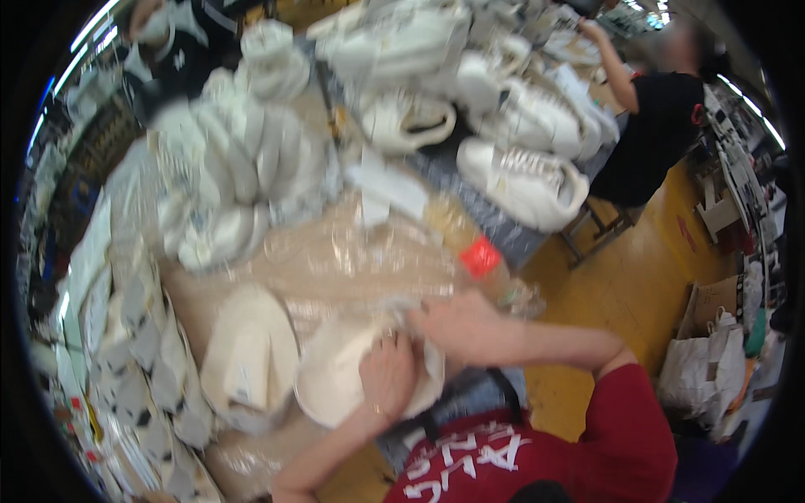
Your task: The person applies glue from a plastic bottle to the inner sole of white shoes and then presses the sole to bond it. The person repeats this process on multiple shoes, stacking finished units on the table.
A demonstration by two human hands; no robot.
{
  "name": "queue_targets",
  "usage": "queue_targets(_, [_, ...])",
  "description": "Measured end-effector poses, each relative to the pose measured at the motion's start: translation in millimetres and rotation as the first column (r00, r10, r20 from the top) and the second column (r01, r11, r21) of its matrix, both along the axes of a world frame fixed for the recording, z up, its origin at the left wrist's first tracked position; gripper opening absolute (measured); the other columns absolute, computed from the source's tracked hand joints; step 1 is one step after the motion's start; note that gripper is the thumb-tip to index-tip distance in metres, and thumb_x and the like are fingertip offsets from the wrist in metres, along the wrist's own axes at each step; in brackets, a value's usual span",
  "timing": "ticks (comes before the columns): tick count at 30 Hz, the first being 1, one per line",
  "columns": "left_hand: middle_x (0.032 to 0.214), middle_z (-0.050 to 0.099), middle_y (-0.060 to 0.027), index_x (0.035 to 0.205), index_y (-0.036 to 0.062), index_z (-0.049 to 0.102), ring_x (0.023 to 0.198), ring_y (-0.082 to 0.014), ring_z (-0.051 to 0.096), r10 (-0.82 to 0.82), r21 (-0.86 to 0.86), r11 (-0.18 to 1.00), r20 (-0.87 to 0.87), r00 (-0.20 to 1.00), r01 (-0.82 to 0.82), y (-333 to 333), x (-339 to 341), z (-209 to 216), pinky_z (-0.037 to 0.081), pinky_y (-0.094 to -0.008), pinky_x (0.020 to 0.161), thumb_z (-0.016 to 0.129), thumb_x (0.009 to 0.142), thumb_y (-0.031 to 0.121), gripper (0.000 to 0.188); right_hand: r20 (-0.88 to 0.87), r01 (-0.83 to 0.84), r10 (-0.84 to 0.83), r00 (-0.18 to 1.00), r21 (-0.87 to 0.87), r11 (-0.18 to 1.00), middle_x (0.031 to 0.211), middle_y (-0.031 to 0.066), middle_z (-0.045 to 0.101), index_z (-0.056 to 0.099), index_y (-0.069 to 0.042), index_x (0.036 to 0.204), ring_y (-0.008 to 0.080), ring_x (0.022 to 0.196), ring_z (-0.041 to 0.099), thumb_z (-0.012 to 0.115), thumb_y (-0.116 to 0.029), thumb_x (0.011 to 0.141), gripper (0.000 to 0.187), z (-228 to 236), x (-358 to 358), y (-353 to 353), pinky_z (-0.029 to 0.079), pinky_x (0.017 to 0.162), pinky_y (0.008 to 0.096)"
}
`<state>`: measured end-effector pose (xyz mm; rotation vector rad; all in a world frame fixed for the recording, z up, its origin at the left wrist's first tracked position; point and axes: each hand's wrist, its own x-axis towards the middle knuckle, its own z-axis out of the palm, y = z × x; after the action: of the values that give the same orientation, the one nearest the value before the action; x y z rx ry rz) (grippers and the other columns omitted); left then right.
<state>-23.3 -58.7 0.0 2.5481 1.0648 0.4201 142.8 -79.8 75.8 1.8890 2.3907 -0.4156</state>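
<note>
A cream-white shoe upper [329, 379] lies on the plastic-covered table in front of me, its curved edge toward the left. My left hand [391, 374] rests on it with curled fingers gripping the material near its middle. At the far right edge of the same upper, my right hand [453, 325] is closed, its fingertips partly blurred and pinching the rim. Just to the left, a second flat cream upper [250, 356] with a tongue and a small label lies apart from both hands.
Stacked uppers [151, 377] line the table's left edge. Beyond are a pile of white shoe uppers [243, 151], white sneakers [528, 184] on a grey surface, white strips [386, 186] and a red patch [480, 256]. A co-worker in black [654, 134] stands at far right, another person at far left.
</note>
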Motion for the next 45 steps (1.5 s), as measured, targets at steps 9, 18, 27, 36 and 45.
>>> queue_targets(9, [0.145,0.043,-0.0158,0.126,0.0051,0.056,0.145,-0.0283,0.027,-0.318,0.253,0.914,-0.042,0.947,0.318,14,-9,-9,0.023,-0.051,0.114,0.061,0.083,0.023,0.047,-0.379,0.084,-0.122,0.917,-0.116,0.99,0.101,0.0156,0.066,0.062,-0.006,0.119,0.0313,0.087,0.065,0.063,-0.013,0.08,0.04,3,26,14,0.051,0.079,0.0418])
queue_targets(18, [0.134,0.054,-0.0251,0.122,-0.0064,0.057,0.137,-0.0338,0.041,-0.402,0.363,0.785,-0.318,0.859,0.502,31,-11,5,0.027,-0.046,0.117,0.053,0.086,0.019,0.044,-0.293,0.177,-0.192,0.937,-0.078,0.981,0.088,0.016,0.065,0.063,-0.004,0.12,0.0296,0.069,0.059,0.063,-0.008,0.074,0.046,3,25,21,0.049,0.069,0.036])
queue_targets(27, [0.133,0.054,-0.0277,0.122,-0.0086,0.056,0.129,-0.0361,0.05,-0.409,0.174,0.886,-0.143,0.901,0.429,12,-26,-10,0.034,-0.0451,0.112,0.052,0.086,0.014,0.042,-0.224,0.197,-0.204,0.953,-0.057,0.979,0.085,0.0137,0.065,0.068,-0.008,0.116,0.0306,0.076,0.064,0.062,-0.007,0.074,0.042,5,28,-3,0.051,0.071,0.0381])
queue_targets(36, [0.129,0.056,-0.0273,0.121,-0.0076,0.056,0.127,-0.0373,0.052,-0.203,0.175,0.961,-0.072,0.977,0.213,23,18,-12,0.038,-0.0447,0.109,0.052,0.086,0.012,0.041,0.034,0.006,-0.015,0.999,0.249,0.968,0.108,0.0064,0.064,0.072,-0.01,0.099,0.025,0.083,0.065,0.071,-0.017,0.078,0.022,10,9,-6,0.051,0.073,0.0382])
queue_targets(45, [0.136,0.051,-0.0275,0.133,-0.0067,0.049,0.133,-0.0389,0.044,-0.358,0.172,0.912,-0.116,0.927,0.373,59,9,-18,0.039,-0.0407,0.109,0.051,0.087,0.013,0.05,0.078,0.213,-0.213,0.974,0.004,0.977,0.11,0.0084,0.064,0.07,-0.007,0.08,0.0268,0.076,0.067,0.073,-0.02,0.074,0.014,10,23,-16,0.053,0.067,0.0373])
